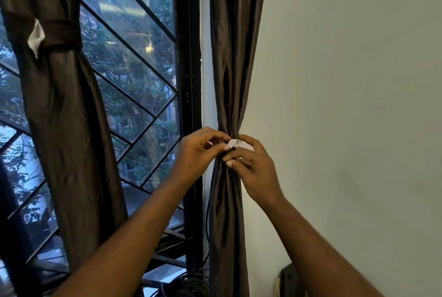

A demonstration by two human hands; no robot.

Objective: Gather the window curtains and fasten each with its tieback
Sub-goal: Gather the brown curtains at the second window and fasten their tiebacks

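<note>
You are pinching the white tieback end (234, 143) with both your left hand (199, 151) and right hand (254, 165) around the gathered right curtain (235, 57), centre frame. The left curtain (64, 105), upper left, is hanging tied. No readable writing.

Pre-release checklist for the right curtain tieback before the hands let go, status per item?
1. Right curtain gathered into a tight bunch at hand height: ok.
2. Both hands on the fastening point, left hand and right hand meeting at the front of the bunch: ok.
3. White tab pinched between the fingers: ok.
4. Tieback band fully wrapped round the bunch: cannot tell, the hands hide it.
5. Tab ends actually joined: cannot tell.
6. Left curtain already fastened, dark tieback wrapped round it with its white tab showing: ok.
</note>
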